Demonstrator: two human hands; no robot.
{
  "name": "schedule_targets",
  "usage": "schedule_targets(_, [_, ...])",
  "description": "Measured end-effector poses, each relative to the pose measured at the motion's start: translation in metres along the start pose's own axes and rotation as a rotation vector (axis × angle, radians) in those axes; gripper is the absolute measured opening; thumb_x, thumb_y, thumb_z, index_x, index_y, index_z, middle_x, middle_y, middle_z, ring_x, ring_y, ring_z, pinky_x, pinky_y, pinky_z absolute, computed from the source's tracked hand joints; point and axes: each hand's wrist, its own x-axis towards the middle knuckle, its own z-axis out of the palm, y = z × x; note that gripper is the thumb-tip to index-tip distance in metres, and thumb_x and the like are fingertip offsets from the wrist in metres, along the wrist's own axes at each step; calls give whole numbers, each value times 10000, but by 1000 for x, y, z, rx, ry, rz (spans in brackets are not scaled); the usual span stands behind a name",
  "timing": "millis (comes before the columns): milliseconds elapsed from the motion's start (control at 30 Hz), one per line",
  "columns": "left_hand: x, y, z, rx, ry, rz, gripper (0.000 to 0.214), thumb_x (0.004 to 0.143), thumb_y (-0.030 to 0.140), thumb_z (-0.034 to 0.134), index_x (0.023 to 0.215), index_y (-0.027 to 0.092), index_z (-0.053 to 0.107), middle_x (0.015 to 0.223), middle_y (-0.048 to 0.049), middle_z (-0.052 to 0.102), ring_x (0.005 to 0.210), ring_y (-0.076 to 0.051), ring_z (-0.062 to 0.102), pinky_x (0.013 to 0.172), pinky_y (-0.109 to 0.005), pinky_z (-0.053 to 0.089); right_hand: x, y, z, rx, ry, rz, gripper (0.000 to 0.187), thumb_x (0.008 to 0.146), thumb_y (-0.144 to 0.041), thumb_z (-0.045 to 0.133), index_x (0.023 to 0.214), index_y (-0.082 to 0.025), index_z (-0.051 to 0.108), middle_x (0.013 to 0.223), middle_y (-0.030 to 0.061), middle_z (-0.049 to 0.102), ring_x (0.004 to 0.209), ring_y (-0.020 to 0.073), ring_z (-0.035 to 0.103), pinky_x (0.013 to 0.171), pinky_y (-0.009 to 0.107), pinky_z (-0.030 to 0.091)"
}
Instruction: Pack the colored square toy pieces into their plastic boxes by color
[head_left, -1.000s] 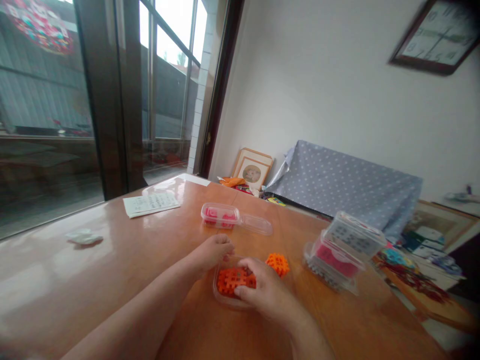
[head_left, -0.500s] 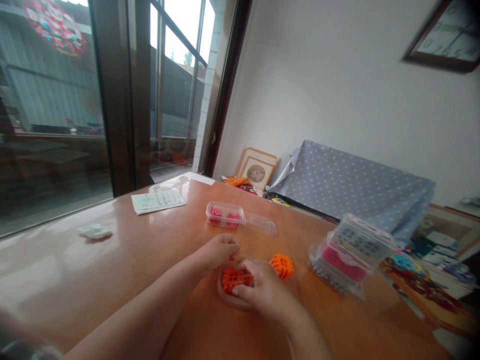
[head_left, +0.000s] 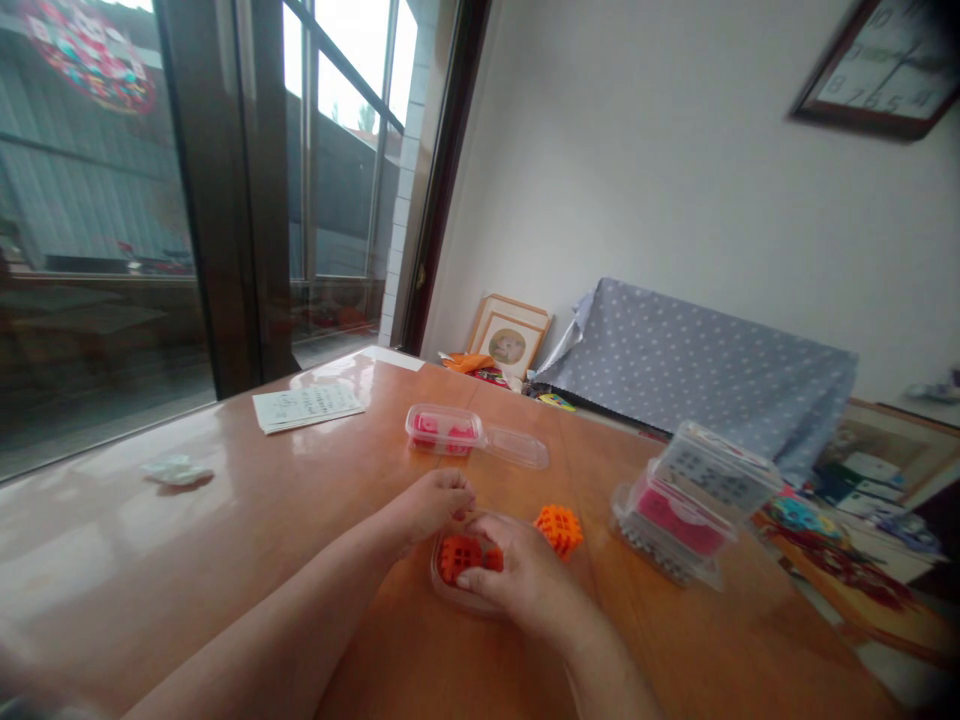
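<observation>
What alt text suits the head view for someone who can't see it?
A person's right hand reaches into a clear tub of orange-red lattice pieces on a glossy table, the left hand curled by its far rim. An orange lattice block sits to the right, then a stack of clear boxes; beyond is an open box of pink pieces.

The clock bears the numerals 10, 9, 8, 7, 6 and 5, its others blurred or cut off, while the paper's lines are too small to read.
</observation>
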Motion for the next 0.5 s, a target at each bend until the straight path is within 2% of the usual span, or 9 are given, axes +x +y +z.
schedule_targets(100, [0, 0, 0, 12, 5, 16, 152, 644, 247, 587, 760, 158, 625, 720, -12, 649, 691, -160, 572, 684, -286, 413, 0, 4, 0, -15, 35, 4, 392, 774, -212, 762, 1156, -292, 723, 1167, 15, 732, 1092, 236, 652, 959, 339, 465])
schedule_targets(233, [-1, 0, -2, 22, 5, 30, 147, 644, 256, 601, 749, 160, 634, 718, -8, 649, 699, -161, 568, 690, -288, 402, -3, 19, -8, -7, 184, 29, 237, 872, -266, 656, 1097, -272, 729, 1056, 17, 738, 964, 197, 665, 868, 311, 486])
schedule_targets(367, [1, -2, -3, 30, 13, 30, 142, 634, 245, 605, 745, 162, 634, 715, -3, 644, 691, -158, 554, 676, -285, 390, -9, 35, -21, 42, 323, 101, 208, 907, -332, 587, 1038, -235, 716, 967, 24, 742, 892, 198, 666, 803, 308, 492])
schedule_targets(433, [2, -3, -3, 30, 16, 22, 138, 633, 241, 604, 743, 162, 632, 710, -1, 641, 684, -156, 546, 668, -282, 384, -14, 36, -23, 66, 298, 117, 213, 918, -336, 555, 1028, -239, 709, 949, 18, 744, 886, 199, 670, 795, 309, 492])
schedule_targets(500, [3, -4, -3, 27, 12, 5, 135, 636, 243, 607, 743, 164, 631, 708, -1, 641, 678, -154, 545, 658, -278, 379, -17, 31, -20, 78, 221, 103, 214, 931, -313, 522, 1034, -253, 700, 940, 5, 744, 892, 193, 672, 798, 304, 488])
